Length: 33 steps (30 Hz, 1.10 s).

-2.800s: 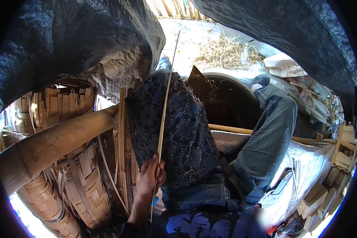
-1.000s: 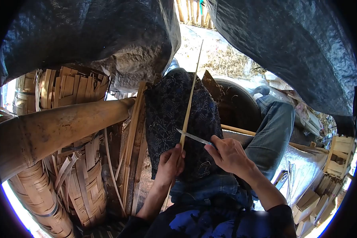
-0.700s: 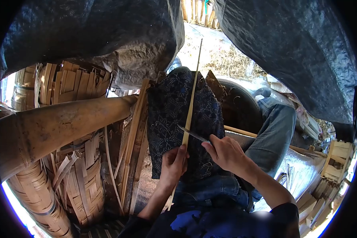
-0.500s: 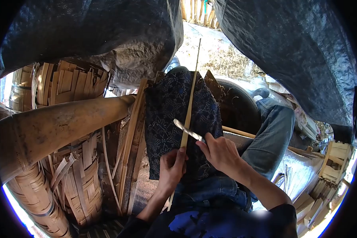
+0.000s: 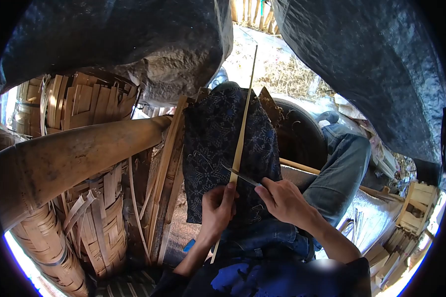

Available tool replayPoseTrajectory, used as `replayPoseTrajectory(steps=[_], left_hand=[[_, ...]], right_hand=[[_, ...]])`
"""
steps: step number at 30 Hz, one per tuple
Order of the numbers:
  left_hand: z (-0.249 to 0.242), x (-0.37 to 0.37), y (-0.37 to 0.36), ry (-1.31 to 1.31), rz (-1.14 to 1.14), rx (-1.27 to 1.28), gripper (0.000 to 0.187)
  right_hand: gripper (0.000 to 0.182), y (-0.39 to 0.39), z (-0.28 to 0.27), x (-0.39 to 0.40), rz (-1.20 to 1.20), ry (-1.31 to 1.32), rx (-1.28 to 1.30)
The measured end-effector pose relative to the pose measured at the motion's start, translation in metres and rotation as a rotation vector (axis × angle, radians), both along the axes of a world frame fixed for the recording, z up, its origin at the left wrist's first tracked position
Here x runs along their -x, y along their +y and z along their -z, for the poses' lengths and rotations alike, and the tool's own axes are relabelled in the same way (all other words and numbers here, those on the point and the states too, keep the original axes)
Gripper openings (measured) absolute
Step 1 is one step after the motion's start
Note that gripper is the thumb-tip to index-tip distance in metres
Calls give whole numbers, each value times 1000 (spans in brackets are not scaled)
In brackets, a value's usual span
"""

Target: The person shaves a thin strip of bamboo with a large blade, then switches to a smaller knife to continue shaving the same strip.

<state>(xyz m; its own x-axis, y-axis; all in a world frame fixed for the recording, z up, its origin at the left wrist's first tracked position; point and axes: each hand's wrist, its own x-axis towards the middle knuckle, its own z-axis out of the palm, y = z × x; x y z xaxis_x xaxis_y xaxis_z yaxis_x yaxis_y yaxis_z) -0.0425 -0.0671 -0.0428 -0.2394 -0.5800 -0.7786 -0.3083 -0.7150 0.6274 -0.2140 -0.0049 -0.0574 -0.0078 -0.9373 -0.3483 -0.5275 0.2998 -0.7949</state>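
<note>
A long, thin bamboo strip (image 5: 241, 136) runs from near my lap up past the patterned dark blue cloth (image 5: 208, 153). My left hand (image 5: 218, 209) pinches the strip between thumb and fingers, close to its lower part. In my right hand (image 5: 286, 198) is a knife (image 5: 244, 176), its handle mostly hidden by my fingers. The blade crosses the strip just above my left thumb and appears edge-on, its tip pointing up and left. Beneath both hands the cloth lies over my lap.
A thick bamboo pole (image 5: 84, 151) reaches in from the left, above bundled bamboo strips (image 5: 44, 247). Dark plastic sheeting (image 5: 366, 64) hangs on both sides overhead. A round dark tub or tyre (image 5: 302, 133) sits beyond my bent knee (image 5: 344, 163). Wooden slats (image 5: 416, 203) are at right.
The knife has turned, its broad shiny face now showing as a thin edge, and sits slightly lower on the strip. The strip's far end shifts slightly right in view.
</note>
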Motion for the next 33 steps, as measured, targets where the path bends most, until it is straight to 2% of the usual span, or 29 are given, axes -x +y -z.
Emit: replayPoseTrajectory(steps=[2, 4, 8, 11, 13, 14, 16, 17, 19, 24, 26, 33], left_hand=[[0, 3, 2, -61, 57, 38, 37], [0, 5, 3, -257, 236, 310, 34], [1, 2, 9, -308, 311, 453, 33], [-7, -2, 10, -301, 359, 374, 34], [-11, -3, 9, -142, 165, 84, 36], [-9, -6, 8, -145, 168, 82, 36], [-1, -14, 2, 101, -124, -95, 35], [0, -16, -3, 94, -135, -93, 35], [2, -20, -11, 287, -265, -230, 34], [5, -20, -9, 348, -281, -290, 32], [4, -18, -7, 349, -331, -298, 34], [2, -23, 6, 389, -259, -289, 32]], right_hand=[[38, 3, -2, -1, -6, 69, -37], [38, 4, -5, -4, -8, 133, -76], [39, -4, 0, -6, 35, 169, -87], [40, -14, 13, -3, 91, 151, -53], [40, -24, 20, 1, 139, 41, 90], [40, -31, 20, 3, 158, -23, 117], [40, -32, 12, 0, 125, -55, 110], [40, -34, 9, -3, 90, -86, 102], [40, -25, 7, -6, 35, -44, 128], [41, -21, 7, -8, -107, 141, 69], [39, -24, 11, -8, -73, 141, 52], [39, -55, 36, 4, 16, 125, 85]])
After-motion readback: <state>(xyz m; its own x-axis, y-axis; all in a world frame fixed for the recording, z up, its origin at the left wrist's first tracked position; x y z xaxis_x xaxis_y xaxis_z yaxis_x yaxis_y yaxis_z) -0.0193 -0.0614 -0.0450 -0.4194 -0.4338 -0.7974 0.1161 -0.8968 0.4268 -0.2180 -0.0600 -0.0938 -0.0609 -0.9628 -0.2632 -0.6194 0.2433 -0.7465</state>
